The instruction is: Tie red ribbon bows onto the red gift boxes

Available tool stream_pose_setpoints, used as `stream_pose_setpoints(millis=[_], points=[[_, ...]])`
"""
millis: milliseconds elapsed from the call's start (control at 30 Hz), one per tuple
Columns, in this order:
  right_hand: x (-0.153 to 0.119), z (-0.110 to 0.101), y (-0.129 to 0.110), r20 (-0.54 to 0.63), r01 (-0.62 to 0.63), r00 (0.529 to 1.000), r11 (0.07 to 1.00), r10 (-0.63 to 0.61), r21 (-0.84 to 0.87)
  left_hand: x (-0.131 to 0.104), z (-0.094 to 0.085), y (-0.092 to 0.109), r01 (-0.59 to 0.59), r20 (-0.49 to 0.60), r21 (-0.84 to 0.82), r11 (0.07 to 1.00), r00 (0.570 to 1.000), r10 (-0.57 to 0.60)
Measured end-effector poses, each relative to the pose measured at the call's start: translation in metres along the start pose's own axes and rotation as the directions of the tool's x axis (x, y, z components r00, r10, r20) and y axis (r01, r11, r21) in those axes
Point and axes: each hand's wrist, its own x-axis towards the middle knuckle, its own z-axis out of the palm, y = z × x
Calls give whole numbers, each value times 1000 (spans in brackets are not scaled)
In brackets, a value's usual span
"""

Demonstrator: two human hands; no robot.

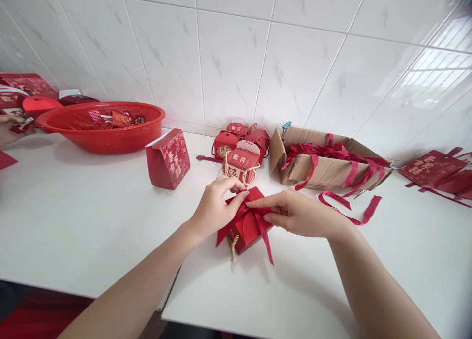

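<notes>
A small red gift box [249, 229] with a rope handle sits on the white table in front of me. Dark red ribbon [264, 235] crosses its top in a bow-like gather, with its tails hanging over the sides. My left hand [217, 203] pinches the ribbon between thumb and fingers at the upper left of the box. From the right, my right hand [295, 211] has its index fingertip on the middle of the ribbon, thumb and other fingers curled close to a loop. The fingers partly hide the knot.
Several finished red boxes [239, 163] stand just behind. A cardboard box [326, 169] of ribbons is at right, loose ribbon [363, 216] before it, flat red cards [435, 169] beyond. Leftward are an upright red box [168, 159], a red basket [121, 139] and another person's hand [11, 130].
</notes>
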Motion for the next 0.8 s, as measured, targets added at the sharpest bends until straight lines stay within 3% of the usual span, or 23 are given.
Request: stream_pose_setpoints(millis=[167, 433, 600, 800], points=[[0, 1, 4, 77, -3, 997, 996, 9, -85, 1, 0, -1, 9, -16, 14, 1000, 1000, -9], [2, 3, 2, 105, 72, 993, 970, -48, -233, 1, 1, 0, 40, -88, 110, 993, 996, -30], [3, -1, 7, 86, 35, 996, 982, -20, -185, 4, 1, -4, 161, -66, -49, 986, 984, -164], [-4, -12, 11, 13, -90, 996, 994, 91, -59, 4, -1, -2, 210, 13, -195, 958, 977, -211]])
